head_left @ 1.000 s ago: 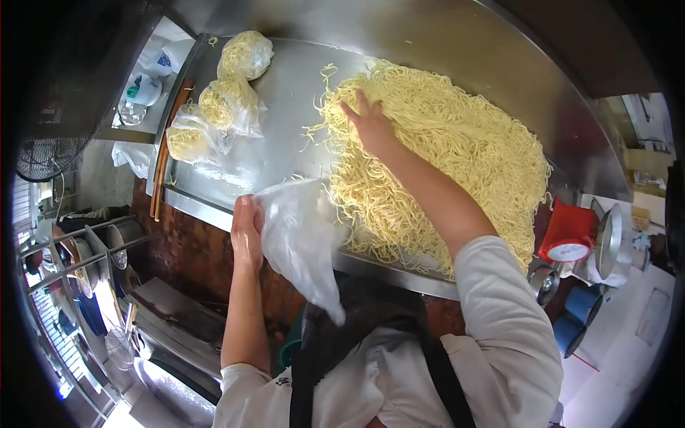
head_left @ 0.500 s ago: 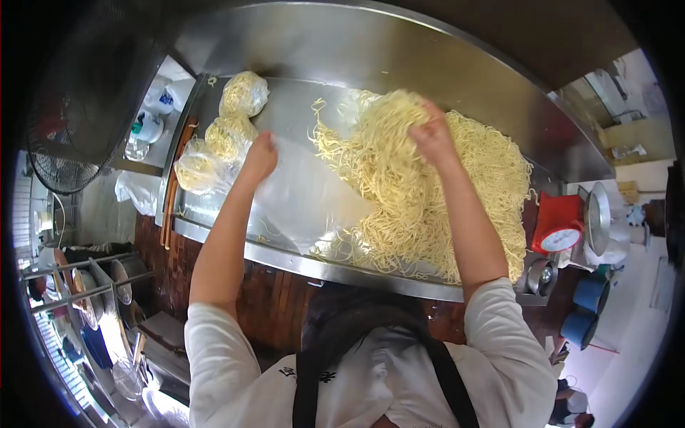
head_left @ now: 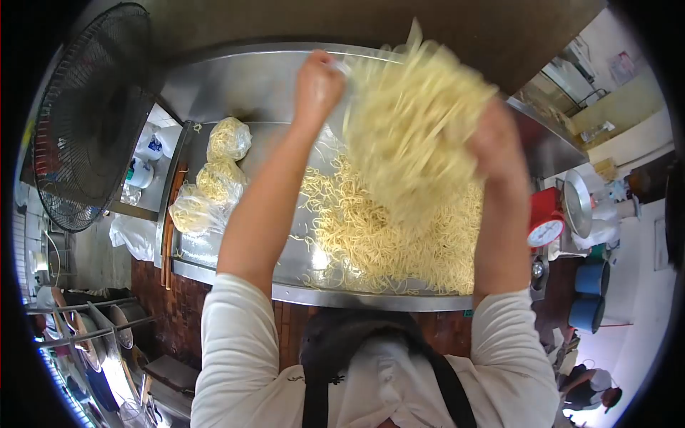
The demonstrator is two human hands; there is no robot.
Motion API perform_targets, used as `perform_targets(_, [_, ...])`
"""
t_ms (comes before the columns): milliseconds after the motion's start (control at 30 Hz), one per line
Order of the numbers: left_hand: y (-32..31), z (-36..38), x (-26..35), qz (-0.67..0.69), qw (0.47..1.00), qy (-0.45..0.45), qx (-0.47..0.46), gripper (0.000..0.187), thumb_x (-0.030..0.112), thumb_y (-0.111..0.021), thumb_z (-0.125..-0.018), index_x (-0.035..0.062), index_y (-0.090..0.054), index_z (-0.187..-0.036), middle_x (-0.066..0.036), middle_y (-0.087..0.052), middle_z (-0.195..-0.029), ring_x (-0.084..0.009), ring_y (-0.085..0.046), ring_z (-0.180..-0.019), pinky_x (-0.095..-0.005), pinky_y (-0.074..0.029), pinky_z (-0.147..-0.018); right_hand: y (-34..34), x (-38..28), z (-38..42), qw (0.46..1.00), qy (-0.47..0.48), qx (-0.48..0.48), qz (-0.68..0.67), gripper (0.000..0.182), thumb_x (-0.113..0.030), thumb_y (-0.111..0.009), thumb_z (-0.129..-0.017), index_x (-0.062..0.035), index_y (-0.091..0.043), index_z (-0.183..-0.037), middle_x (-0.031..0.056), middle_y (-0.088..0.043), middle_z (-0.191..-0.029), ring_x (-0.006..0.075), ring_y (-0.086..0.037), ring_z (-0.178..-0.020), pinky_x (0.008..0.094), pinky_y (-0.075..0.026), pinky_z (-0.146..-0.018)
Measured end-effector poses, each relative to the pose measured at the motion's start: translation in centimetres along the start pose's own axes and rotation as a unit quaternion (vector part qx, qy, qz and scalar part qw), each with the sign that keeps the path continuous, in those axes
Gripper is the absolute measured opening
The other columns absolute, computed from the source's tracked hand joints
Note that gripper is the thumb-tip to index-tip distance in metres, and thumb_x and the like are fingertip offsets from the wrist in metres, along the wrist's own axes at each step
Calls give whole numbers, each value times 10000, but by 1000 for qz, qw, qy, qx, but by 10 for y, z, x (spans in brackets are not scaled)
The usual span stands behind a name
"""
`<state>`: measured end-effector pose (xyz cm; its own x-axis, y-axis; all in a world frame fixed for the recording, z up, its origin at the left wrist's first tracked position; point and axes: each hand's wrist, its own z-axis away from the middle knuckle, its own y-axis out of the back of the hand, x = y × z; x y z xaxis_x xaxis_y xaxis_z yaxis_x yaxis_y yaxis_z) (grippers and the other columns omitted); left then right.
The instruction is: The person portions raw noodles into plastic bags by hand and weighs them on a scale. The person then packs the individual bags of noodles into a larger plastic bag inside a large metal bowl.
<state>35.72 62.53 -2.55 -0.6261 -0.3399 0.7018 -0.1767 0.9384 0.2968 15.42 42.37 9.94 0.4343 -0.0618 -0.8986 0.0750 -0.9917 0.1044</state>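
Note:
A large bunch of yellow noodles (head_left: 417, 128), blurred by motion, hangs raised above the metal tray (head_left: 278, 246). My right hand (head_left: 496, 143) grips it at its right side. My left hand (head_left: 319, 85) is a closed fist just left of the bunch, pinching whitish clear plastic; most of that plastic is hidden by the noodles. Beneath lies a spread pile of loose noodles (head_left: 385, 250). Three plastic bags of noodles stand at the tray's left: a back one (head_left: 228, 139), a middle one (head_left: 220, 180) and a front one (head_left: 194, 212).
Wooden sticks (head_left: 170, 228) lie along the tray's left edge. A black fan (head_left: 89, 118) is at the upper left. A red scale (head_left: 546, 217) with a metal pan (head_left: 576, 203) stands right of the tray. Another person (head_left: 589, 385) is at the far lower right.
My right hand has lifted the noodle bunch up off the pile. My left hand has moved up and right, with plastic that was stretched over the tray now drawn up beside the noodles.

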Motion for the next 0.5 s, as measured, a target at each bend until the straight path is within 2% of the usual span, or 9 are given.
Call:
perform_targets(67, [23, 52, 87, 47, 997, 42, -36, 312, 176, -728, -797, 14, -540, -987, -226, -640, -753, -372, -639, -703, -425, -477, -623, -23, 53, 24, 990, -120, -79, 7, 482, -146, -650, -883, -24, -504, -1326, 67, -627, -1186, 154, -606, -1053, 312, -490, -922])
perform_targets(100, [38, 74, 119, 48, 987, 122, -90, 283, 217, -692, -854, 22, -539, -991, -170, -627, -726, -284, -610, -675, -372, -475, -649, -39, 76, 34, 980, -175, -97, -10, 502, -142, -654, -882, -27, -493, -1344, 58, -613, -1207, 142, -594, -1065, 304, -484, -925])
perform_targets(133, [49, 97, 137, 47, 966, 207, -147, 271, 257, -656, -910, 29, -537, -994, -114, -615, -698, -196, -581, -647, -319, -472, -675, -54, 96, 43, 968, -229, -62, -82, 498, -135, -657, -880, -23, -494, -1337, 58, -617, -1189, 132, -592, -1056, 295, -483, -915])
perform_targets(233, [57, 155, 110, 37, 967, 217, -127, 254, 210, -652, -915, 27, -520, -1033, -82, -617, -719, -168, -562, -647, -304, -461, -679, -67, 156, 66, 955, -257, -8, -150, 495, -102, -642, -860, -21, -482, -1322, 50, -619, -1154, 119, -588, -1043, 287, -483, -903])
perform_targets(300, [66, 167, 92, 26, 978, 176, -113, 246, 210, -623, -932, 17, -519, -1043, -88, -608, -716, -179, -559, -657, -307, -462, -679, -72, 152, 59, 949, -237, -50, -204, 507, -63, -620, -833, -21, -470, -1316, 47, -620, -1138, 125, -588, -1046, 297, -483, -908])
perform_targets(333, [67, 164, 74, 19, 982, 174, -73, 281, 248, -613, -941, 17, -514, -1066, -99, -604, -734, -205, -567, -678, -326, -462, -681, -75, 147, 52, 945, -223, -72, -228, 515, -43, -609, -819, -21, -464, -1313, 46, -621, -1130, 128, -588, -1047, 302, -482, -911])
perform_targets(400, [63, 149, 23, 3, 981, 191, 37, 392, 362, -597, -957, 23, -500, -1127, -131, -597, -788, -277, -594, -736, -383, -462, -688, -84, 131, 45, 967, -170, -137, -132, 545, -38, -593, -798, -29, -449, -1324, 44, -623, -1115, 139, -589, -1043, 310, -481, -917])
perform_targets(467, [71, 124, -33, -19, 975, 210, 67, 377, 378, -537, -985, 27, -507, -1120, -130, -587, -855, -258, -576, -794, -387, -462, -744, -94, 128, 45, 977, -109, -177, -48, 573, -32, -578, -782, -37, -438, -1338, 48, -621, -1116, 152, -588, -1046, 315, -481, -922])
perform_targets(500, [71, 120, -22, -25, 978, 194, 71, 384, 374, -553, -980, 20, -510, -1123, -117, -577, -827, -251, -573, -765, -383, -466, -725, -97, 131, 48, 980, -78, -183, -11, 585, -30, -572, -777, -40, -435, -1345, 54, -618, -1124, 159, -587, -1050, 317, -481, -923])
